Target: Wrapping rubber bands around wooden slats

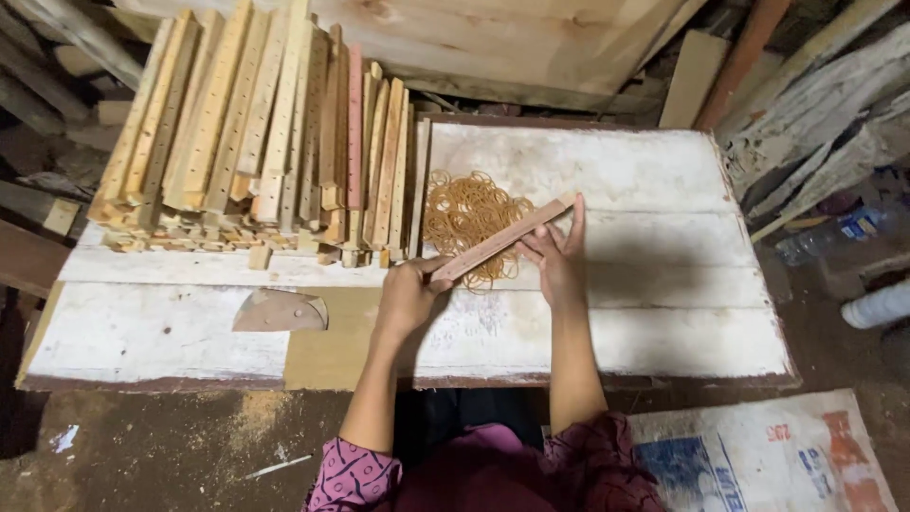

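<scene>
- Wooden slat (502, 241), a thin reddish-brown strip, is held off the counter (664, 313) above its middle, slanting from near the person's body up toward the far edge, right over a loose heap of rubber bands (469, 210).
- Left hand (409, 294) has its grip pinched on the near, lower end of the slat, thumb on top and fingers curled beneath.
- Right hand (557, 254) has its grip spread: the fingers lie long and flat against the slat's far part, steadying more than clasping it.
- Likely slip: since only the left end is truly pinched, a push from the flat right fingers could pivot the slat and tip its far end down into the bands, scattering them.
- A band may be stretched near the right fingers, but I cannot tell; if so, it could snap off the smooth end and flick away.
- Stack of drilled pale slats (265, 133) fills the far left corner of the counter, leaning and uneven, with short offcuts (260, 256) just at its foot; a swing of the left elbow could knock the near pieces loose.
- Curved metal plate (281, 309) lies near the front edge to the left, well apart from both hands and unlikely to interfere.
</scene>
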